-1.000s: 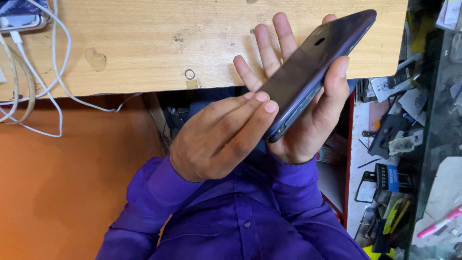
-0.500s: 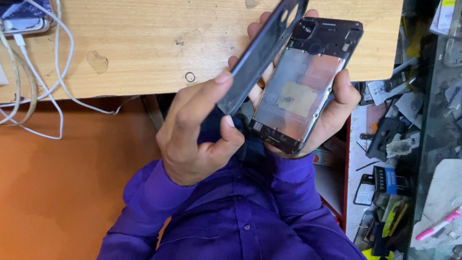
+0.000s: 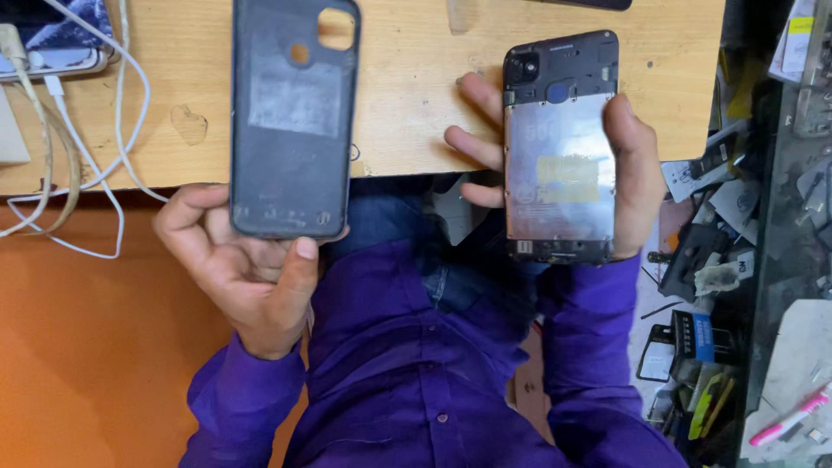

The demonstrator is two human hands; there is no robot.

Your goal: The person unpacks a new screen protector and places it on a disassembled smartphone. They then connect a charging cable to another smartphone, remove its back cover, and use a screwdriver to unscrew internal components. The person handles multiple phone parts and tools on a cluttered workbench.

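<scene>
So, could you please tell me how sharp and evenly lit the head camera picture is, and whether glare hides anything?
In the head view, light is soft and even, with no hard shadows; the back cover in the left hand and the opened phone in the right hand look sharp. Its metal plate shows a dull sheen, hiding nothing. The cluttered shelf at the right edge is darker.
</scene>
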